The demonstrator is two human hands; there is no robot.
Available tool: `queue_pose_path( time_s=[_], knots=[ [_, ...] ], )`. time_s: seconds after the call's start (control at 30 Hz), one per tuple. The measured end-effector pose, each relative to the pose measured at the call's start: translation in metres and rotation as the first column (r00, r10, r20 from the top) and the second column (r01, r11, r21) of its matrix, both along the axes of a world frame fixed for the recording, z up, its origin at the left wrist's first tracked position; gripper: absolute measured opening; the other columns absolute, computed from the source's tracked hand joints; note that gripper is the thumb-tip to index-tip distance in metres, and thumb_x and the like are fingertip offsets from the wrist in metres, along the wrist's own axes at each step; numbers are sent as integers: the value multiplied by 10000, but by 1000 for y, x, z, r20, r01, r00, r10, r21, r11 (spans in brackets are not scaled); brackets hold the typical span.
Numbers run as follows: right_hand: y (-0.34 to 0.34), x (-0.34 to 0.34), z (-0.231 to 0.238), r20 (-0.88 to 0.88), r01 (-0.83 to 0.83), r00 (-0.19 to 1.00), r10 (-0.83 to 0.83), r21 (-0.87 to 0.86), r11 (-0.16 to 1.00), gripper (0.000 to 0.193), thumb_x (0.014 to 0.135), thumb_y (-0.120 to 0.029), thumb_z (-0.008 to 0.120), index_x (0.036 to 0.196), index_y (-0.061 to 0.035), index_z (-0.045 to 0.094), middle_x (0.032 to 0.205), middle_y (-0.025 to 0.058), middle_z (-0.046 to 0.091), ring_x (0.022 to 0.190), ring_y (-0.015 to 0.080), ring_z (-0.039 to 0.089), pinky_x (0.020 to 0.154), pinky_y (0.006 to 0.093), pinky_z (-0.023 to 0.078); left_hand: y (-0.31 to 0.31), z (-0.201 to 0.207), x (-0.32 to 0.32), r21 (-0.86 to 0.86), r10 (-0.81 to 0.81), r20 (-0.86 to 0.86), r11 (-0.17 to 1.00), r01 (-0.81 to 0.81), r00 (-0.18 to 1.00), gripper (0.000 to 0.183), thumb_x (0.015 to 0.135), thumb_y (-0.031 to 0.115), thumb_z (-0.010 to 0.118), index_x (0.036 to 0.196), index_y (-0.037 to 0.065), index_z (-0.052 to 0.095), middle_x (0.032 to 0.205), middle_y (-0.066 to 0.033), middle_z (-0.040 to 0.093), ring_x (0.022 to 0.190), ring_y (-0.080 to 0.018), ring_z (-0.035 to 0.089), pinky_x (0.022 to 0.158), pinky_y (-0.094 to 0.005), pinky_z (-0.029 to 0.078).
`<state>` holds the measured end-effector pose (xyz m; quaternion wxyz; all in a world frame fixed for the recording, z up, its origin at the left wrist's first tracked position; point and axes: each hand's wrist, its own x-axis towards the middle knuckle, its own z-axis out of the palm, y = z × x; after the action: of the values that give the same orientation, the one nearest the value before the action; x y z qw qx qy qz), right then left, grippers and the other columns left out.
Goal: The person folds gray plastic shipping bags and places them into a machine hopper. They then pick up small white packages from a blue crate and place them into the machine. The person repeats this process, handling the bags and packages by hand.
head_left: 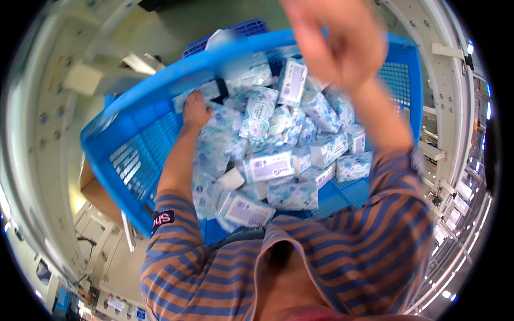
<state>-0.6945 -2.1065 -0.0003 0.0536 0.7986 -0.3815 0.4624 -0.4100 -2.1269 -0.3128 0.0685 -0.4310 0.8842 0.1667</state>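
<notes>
Many soft wrapped packets (259, 112), white with pale blue floral print, lie jumbled in a large blue plastic basket (128, 109). My left hand (197, 111) reaches to the basket's far left, its fingers bent over a packet (214, 90) beside the wall. Packets under that forearm lie closer together than those in the middle. High above the far right part of the basket, my right hand (342, 48) is smeared by motion; its fingers cannot be made out. A blurred pale blue-white shape (230, 53) hangs over the far rim, apart from both hands.
Beyond the far rim stands a darker blue crate (251, 27). Pale metal machine frames (48, 107) curve along the left, and another frame (447, 96) is on the right. A brown cardboard box (99, 187) sits against the basket's left side.
</notes>
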Motion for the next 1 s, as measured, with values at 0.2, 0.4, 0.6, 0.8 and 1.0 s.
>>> queue_pose_path(
  time_s=[0.2,0.4,0.6,0.8,1.0],
  knots=[
    [151,-6,-300,-449,539,302,-841,808,-238,1020,547,-453,754,1267,38,223,1167,295,395,1044,379,451,879,398,382,-1,-5,-33,442,38,54,895,-59,998,948,542,560,702,1226,-11,380,1192,-220,443,1095,-354,432,924,-393,356],
    [107,-2,-313,-689,243,-4,-725,702,-669,1184,473,-447,788,1325,-61,61,1134,237,440,1018,368,481,868,426,402,47,31,-25,91,-469,154,883,460,870,720,514,349,750,1127,102,464,1145,-92,481,1075,-257,444,908,-557,302],
    [173,-48,-297,6,-37,376,-926,999,-9,1061,480,-213,730,1343,-36,140,1246,215,392,1150,320,397,928,362,352,57,115,-43,121,-384,134,921,369,914,467,532,141,647,978,92,516,940,-75,553,910,-247,525,812,-479,405],
    [166,-67,-7,472,-285,693,-545,874,394,1048,415,-240,735,1320,-5,261,1320,149,334,1231,242,305,1011,314,220,-35,407,30,-98,-178,-457,984,149,872,549,489,67,675,1018,60,526,955,-118,560,931,-271,542,796,-368,437],
    [-4,-36,184,117,14,988,-100,581,813,763,530,-256,674,1211,-20,423,1130,134,507,1029,215,492,850,317,399,-203,511,127,-791,-218,-350,589,-164,911,628,623,159,614,1208,28,425,1093,-163,528,1007,-260,520,863,-320,396]
  ],
)
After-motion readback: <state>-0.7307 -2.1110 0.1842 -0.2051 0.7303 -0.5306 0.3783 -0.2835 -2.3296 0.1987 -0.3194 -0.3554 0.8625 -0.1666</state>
